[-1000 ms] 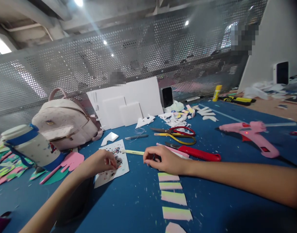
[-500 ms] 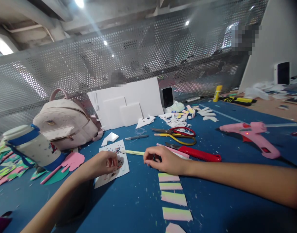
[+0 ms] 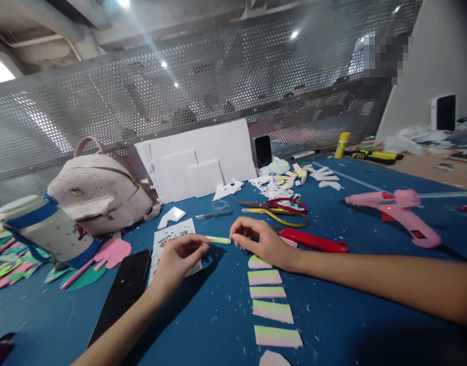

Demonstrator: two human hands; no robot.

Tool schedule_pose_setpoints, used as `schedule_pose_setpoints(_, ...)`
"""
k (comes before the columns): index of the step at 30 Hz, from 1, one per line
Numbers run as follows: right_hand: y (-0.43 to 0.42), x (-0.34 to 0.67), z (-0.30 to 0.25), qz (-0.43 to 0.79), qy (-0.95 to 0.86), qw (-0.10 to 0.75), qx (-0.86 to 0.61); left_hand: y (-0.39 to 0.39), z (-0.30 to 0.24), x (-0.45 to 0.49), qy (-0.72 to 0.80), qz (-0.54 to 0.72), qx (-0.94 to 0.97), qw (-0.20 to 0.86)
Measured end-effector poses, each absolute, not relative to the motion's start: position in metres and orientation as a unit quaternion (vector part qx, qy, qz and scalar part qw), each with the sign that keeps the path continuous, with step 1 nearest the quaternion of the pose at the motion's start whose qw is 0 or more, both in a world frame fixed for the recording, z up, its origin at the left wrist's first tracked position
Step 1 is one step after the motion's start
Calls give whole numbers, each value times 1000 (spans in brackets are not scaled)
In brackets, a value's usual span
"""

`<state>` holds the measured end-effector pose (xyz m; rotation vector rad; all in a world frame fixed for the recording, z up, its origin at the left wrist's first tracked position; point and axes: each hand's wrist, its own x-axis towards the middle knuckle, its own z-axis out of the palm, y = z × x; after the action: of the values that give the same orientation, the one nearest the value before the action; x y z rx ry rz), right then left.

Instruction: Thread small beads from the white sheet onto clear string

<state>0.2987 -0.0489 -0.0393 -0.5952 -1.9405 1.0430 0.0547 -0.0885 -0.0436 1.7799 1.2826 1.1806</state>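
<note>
My left hand (image 3: 182, 257) is raised over the edge of a white sheet (image 3: 156, 252) scattered with small glittery bits. Its thumb and fingertips are pressed together; anything between them is too small to make out. Behind those fingertips shows a pale yellow stick (image 3: 220, 240), its left end hidden; whether they touch it I cannot tell. At the stick's right end, my right hand (image 3: 262, 242) is curled with thumb and forefinger together, their contents unclear. Pink-and-yellow foam strips (image 3: 264, 277) form a column below my right hand. A black phone (image 3: 122, 290) lies beside my left forearm.
Behind my right hand lie scissors (image 3: 289, 215) and a red cutter (image 3: 313, 240). A pink glue gun (image 3: 403, 209) lies at right, its light on. White boards (image 3: 233, 147), a backpack (image 3: 98, 178) and a bottle (image 3: 46, 229) stand behind and left. Foam scraps (image 3: 275, 188) are piled beyond.
My left hand has moved right and away from over the sheet, uncovering the glittery bits and the phone. My right hand has shifted slightly away from me, uncovering the stick's right end.
</note>
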Motion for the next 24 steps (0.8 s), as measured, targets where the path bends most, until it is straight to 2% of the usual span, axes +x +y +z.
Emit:
schedule_pose_setpoints(9, -48, 299, -40, 424, -768, 422, -227, -92, -38, 58, 493, 503, 629, 330)
schedule_pose_setpoints(24, -48, 298, -41, 421, -770, 417, -237, -96, -33, 61, 494, 491, 633, 337)
